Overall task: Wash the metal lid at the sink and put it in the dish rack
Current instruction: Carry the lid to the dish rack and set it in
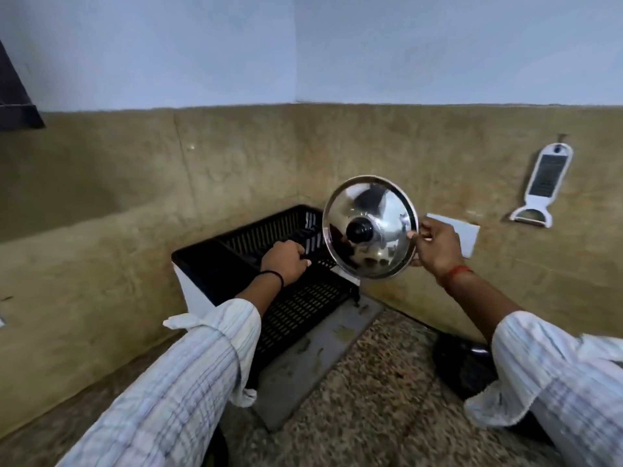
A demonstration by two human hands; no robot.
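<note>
Head view: right hand point(438, 249) pinches rim of metal lid point(371, 227), held upright above right end of black dish rack point(300, 305); left hand point(285, 261) closed on rack divider; grater point(542, 183) on far wall.

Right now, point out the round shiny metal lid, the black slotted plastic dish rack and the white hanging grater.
Round shiny metal lid point(387, 227): head view, on its domed top.
Black slotted plastic dish rack point(303, 308): head view, on its slotted floor.
White hanging grater point(546, 178): head view, on its grating panel.
</note>
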